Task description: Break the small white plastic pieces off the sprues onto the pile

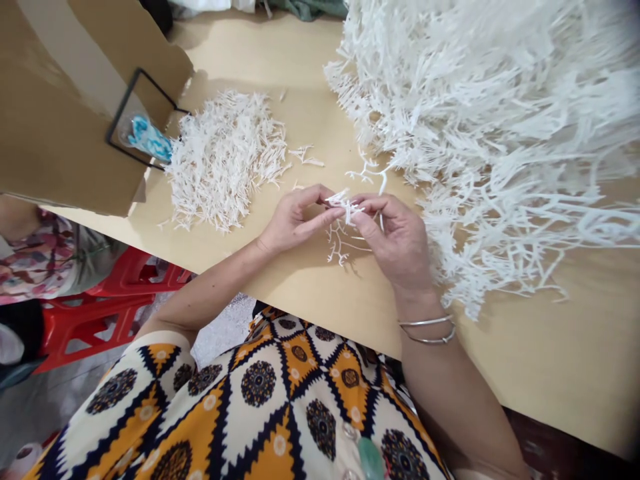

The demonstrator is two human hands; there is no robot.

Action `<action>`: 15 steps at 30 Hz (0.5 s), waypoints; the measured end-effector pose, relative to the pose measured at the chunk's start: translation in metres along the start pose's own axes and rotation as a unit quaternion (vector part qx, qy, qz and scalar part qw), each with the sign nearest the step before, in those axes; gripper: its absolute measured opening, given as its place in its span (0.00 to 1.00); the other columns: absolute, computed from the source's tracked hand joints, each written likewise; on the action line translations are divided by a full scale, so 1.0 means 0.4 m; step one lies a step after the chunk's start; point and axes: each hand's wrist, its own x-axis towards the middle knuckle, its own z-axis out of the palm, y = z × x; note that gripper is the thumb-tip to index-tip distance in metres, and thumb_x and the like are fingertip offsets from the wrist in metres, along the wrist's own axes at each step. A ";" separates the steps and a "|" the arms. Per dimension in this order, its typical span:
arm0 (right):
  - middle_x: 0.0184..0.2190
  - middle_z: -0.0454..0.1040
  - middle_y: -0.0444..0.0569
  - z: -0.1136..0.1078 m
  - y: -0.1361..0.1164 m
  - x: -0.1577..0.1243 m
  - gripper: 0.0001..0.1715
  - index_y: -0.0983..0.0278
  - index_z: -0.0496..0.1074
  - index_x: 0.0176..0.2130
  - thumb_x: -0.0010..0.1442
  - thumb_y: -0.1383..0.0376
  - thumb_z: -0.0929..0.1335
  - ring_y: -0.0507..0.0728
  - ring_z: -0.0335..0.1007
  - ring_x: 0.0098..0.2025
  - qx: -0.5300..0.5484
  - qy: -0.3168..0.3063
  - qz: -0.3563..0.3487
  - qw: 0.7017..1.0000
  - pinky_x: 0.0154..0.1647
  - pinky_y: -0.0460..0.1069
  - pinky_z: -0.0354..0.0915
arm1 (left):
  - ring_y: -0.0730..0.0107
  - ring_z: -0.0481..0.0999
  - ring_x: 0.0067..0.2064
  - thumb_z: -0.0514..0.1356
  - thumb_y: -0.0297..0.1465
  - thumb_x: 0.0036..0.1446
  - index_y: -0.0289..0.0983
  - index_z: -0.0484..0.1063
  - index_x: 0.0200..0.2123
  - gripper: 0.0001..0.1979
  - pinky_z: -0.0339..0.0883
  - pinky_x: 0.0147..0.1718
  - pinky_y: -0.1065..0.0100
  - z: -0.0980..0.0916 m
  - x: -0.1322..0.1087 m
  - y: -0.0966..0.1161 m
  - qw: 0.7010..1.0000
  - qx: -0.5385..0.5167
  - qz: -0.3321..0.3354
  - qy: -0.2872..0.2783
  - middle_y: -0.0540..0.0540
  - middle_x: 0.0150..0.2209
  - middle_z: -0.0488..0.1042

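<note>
My left hand point(305, 217) and my right hand point(393, 233) meet over the table, fingertips almost touching. Between them is a small white plastic sprig point(345, 203), pinched by thumb and fingers on both sides. A thin bare white branched stem point(337, 247) hangs below my fingers, and another branched piece point(373, 172) sticks up behind my right hand. Which of these stems join the held sprig I cannot tell. Left of my hands lies a loose pile of small white sprigs point(227, 157). A few stray bits point(306, 157) lie beside that pile.
A big heap of white branched plastic pieces point(500, 120) covers the right and back of the table point(560, 360). At the left stand a cardboard box point(65, 87) and a black wire frame point(123, 110) near a blue-and-white item point(150, 139). Red stools point(100, 320) and another person's sleeve point(40, 257) are beyond the edge.
</note>
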 end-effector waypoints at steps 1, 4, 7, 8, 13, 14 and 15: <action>0.45 0.80 0.46 0.003 0.002 -0.001 0.06 0.56 0.73 0.42 0.63 0.61 0.73 0.59 0.77 0.49 0.010 -0.001 0.007 1.000 0.56 0.60 0.72 | 0.74 0.78 0.35 0.63 0.46 0.68 0.40 0.75 0.38 0.15 0.73 0.39 0.68 0.003 -0.001 -0.002 0.999 -0.038 -0.026 0.000 0.50 0.34 0.79; 0.43 0.79 0.44 0.019 0.008 -0.003 0.16 0.55 0.73 0.47 0.59 0.63 0.75 0.56 0.76 0.44 0.009 0.013 0.018 1.000 0.50 0.55 0.73 | 0.77 0.77 0.34 0.63 0.45 0.68 0.39 0.76 0.37 0.15 0.72 0.37 0.71 0.006 -0.002 -0.001 0.986 -0.149 -0.079 -0.015 0.50 0.34 0.79; 0.41 0.79 0.43 0.033 0.010 -0.005 0.14 0.54 0.74 0.48 0.62 0.63 0.74 0.55 0.76 0.42 0.011 0.016 0.018 1.000 0.48 0.54 0.73 | 0.78 0.76 0.33 0.64 0.45 0.67 0.39 0.76 0.38 0.15 0.71 0.36 0.72 0.006 0.000 0.002 0.976 -0.193 -0.098 -0.034 0.51 0.32 0.78; 0.41 0.79 0.43 0.035 0.010 -0.005 0.12 0.54 0.75 0.47 0.63 0.63 0.73 0.55 0.76 0.42 0.009 0.020 0.016 1.000 0.48 0.54 0.72 | 0.78 0.75 0.33 0.63 0.45 0.67 0.39 0.76 0.38 0.15 0.71 0.36 0.72 0.006 0.001 0.002 0.976 -0.188 -0.099 -0.036 0.51 0.32 0.78; 0.37 0.79 0.42 0.031 0.011 -0.007 0.06 0.56 0.76 0.43 0.63 0.62 0.73 0.54 0.75 0.37 -0.006 0.036 0.041 0.999 0.43 0.52 0.71 | 0.72 0.77 0.41 0.64 0.46 0.66 0.40 0.75 0.47 0.16 0.73 0.44 0.67 -0.001 0.005 0.004 0.996 -0.081 -0.038 -0.022 0.45 0.44 0.79; 0.35 0.79 0.42 0.030 0.010 -0.008 0.05 0.56 0.76 0.42 0.63 0.63 0.73 0.54 0.74 0.36 -0.013 0.028 0.044 0.999 0.41 0.52 0.71 | 0.72 0.77 0.43 0.64 0.45 0.67 0.40 0.75 0.47 0.15 0.72 0.45 0.66 -0.003 0.006 0.004 0.998 -0.062 -0.017 -0.021 0.44 0.46 0.79; 0.35 0.78 0.42 0.030 0.010 -0.008 0.04 0.57 0.76 0.41 0.63 0.63 0.73 0.54 0.73 0.35 -0.022 0.020 0.045 0.999 0.40 0.52 0.70 | 0.71 0.77 0.44 0.63 0.44 0.68 0.40 0.75 0.48 0.14 0.72 0.45 0.66 -0.004 0.007 0.004 0.999 -0.049 0.001 -0.018 0.44 0.45 0.80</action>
